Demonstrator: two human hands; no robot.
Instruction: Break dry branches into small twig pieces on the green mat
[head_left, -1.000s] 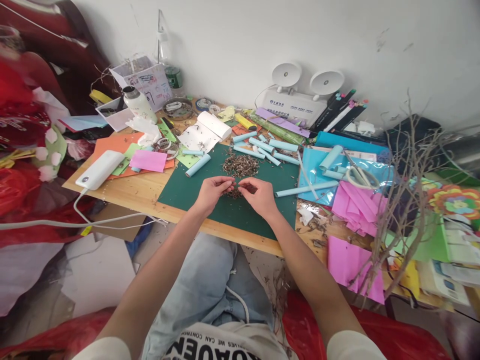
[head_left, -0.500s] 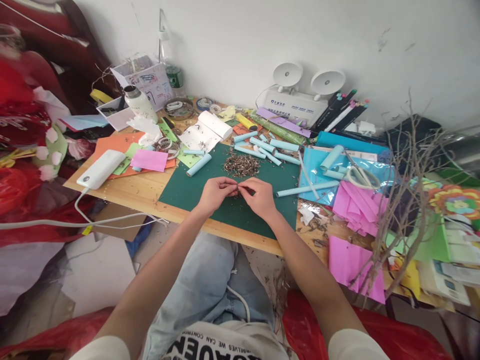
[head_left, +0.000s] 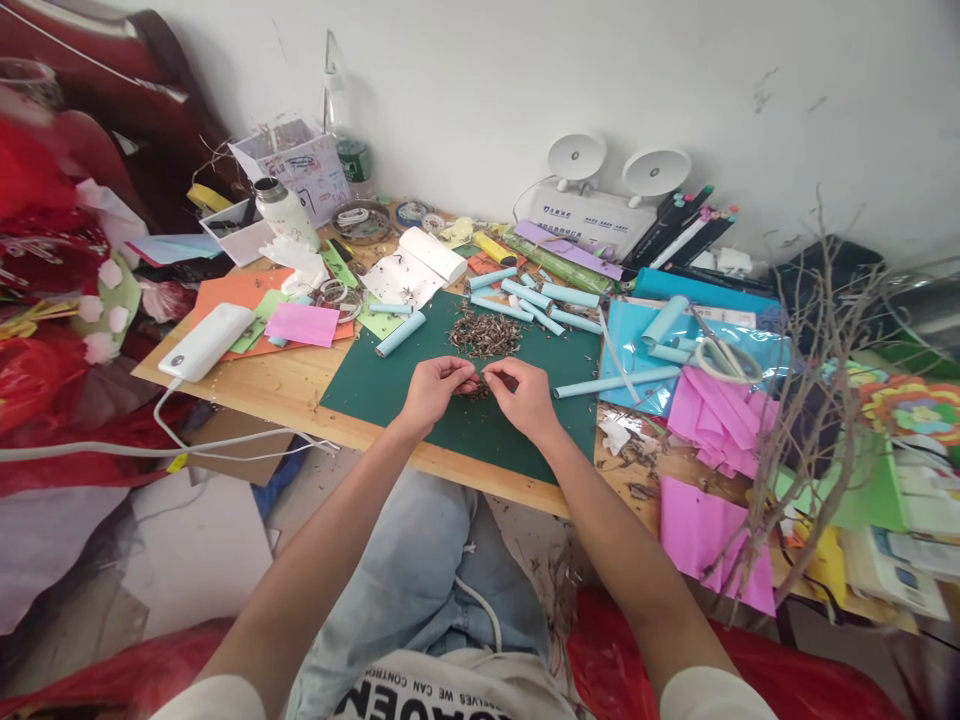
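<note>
At the centre of the frame, the left hand and the right hand are held close together over a smooth green mat, their fingertips just apart. In each, thumb and fingers are drawn into a pinch; whether a fragment is gripped there cannot be told. Just above them in the frame, a loose, rounded pile of dry brown fragments, thin and curled, is spread on the mat, and a few dark bits are seen by the fingertips. Smooth, matte, pale blue tubes are scattered to the upper right of the pile, and 1 longer tube is laid from the mat across onto a glossy blue packet. Scissors with pale handles are rested over the packet. Creased pink paper is heaped below them, near bare, gnarled branches. The mat's straight front edge is set just inside the front edge of the wooden surface. Open mat is shown to the left of the hands and between the forearms; beyond the pile, room is narrowed by the tubes.
</note>
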